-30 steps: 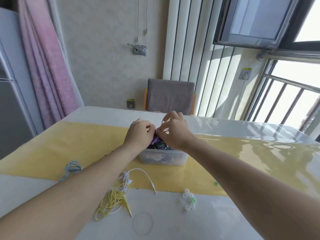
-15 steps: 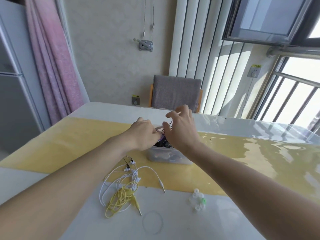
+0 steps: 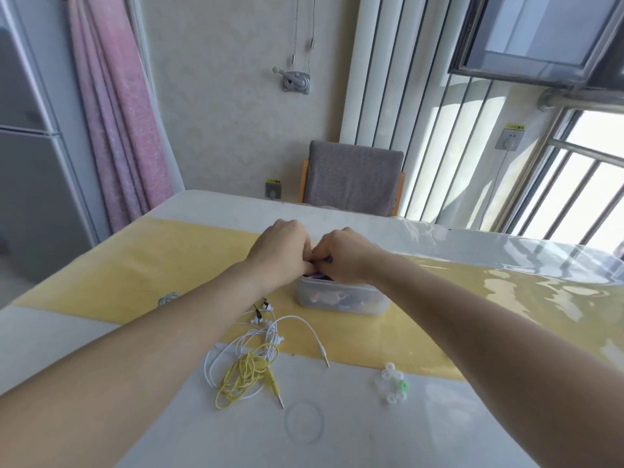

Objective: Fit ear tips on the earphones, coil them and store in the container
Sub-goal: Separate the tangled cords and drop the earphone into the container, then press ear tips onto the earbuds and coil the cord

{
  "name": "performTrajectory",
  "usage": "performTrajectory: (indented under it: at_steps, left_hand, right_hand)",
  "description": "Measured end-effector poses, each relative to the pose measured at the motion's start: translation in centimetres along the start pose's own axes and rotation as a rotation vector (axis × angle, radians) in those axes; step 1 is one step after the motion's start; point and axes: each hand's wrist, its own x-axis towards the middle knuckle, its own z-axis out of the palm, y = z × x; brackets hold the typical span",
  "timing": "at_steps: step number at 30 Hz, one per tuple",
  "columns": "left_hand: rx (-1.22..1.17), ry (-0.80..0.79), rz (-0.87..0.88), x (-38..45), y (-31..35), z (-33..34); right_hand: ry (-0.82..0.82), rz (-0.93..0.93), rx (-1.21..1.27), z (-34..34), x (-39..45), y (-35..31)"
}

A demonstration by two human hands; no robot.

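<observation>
Head view, frame centre: left hand [image 3: 278, 253] and right hand [image 3: 342, 256] meet over the translucent container [image 3: 341, 300], fingers curled, pinching purple earphones [image 3: 319, 274] (mostly hidden). Yellow earphones [image 3: 244, 376] and ear tips [image 3: 393, 385] lie lower down.

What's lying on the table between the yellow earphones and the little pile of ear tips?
In the head view, the white earphone cable's plug end lies between the yellow earphones and the ear tips; the rest of that stretch is bare table.

Bright daylight floods in from the window [image 3: 587, 184], throwing rippled glare across the glossy table [image 3: 526, 282]; wide-angle distortion bends the edges, focus slightly soft.
</observation>
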Motion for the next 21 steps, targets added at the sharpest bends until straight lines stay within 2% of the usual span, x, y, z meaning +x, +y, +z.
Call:
performTrajectory:
  at_steps: [4, 7, 9, 12, 14, 18, 21]
  left_hand:
    - [-0.283, 0.035, -0.038, -0.4, -0.9, -0.4]
    - [-0.191, 0.180, -0.048, -2.1, -1.8, -1.8]
    - [-0.060, 0.069, -0.107, -3.8, -2.2, -2.8]
    - [0.189, -0.264, -0.195, -6.3, -2.4, -3.7]
    - [0.277, -0.385, -0.232, -8.1, -1.7, -4.0]
    - [0.393, -0.470, -0.183, -11.4, -0.1, -3.7]
    - [0.293, -0.439, -0.130, -12.7, -0.1, -3.0]
  right_hand:
    - [-0.053, 0.045, -0.094, -0.1, 1.2, -0.6]
    - [-0.053, 0.056, -0.146, 0.3, 1.5, -0.9]
    - [-0.070, 0.079, -0.211, 0.1, 1.2, -1.4]
    - [-0.131, 0.125, -0.325, -1.0, 0.3, -2.8]
    - [-0.107, 0.104, -0.403, -1.5, -0.4, -3.9]
    - [0.070, 0.114, -0.457, -2.0, -1.6, -4.9]
    - [0.279, 0.142, -0.312, -2.3, -2.7, -5.3]
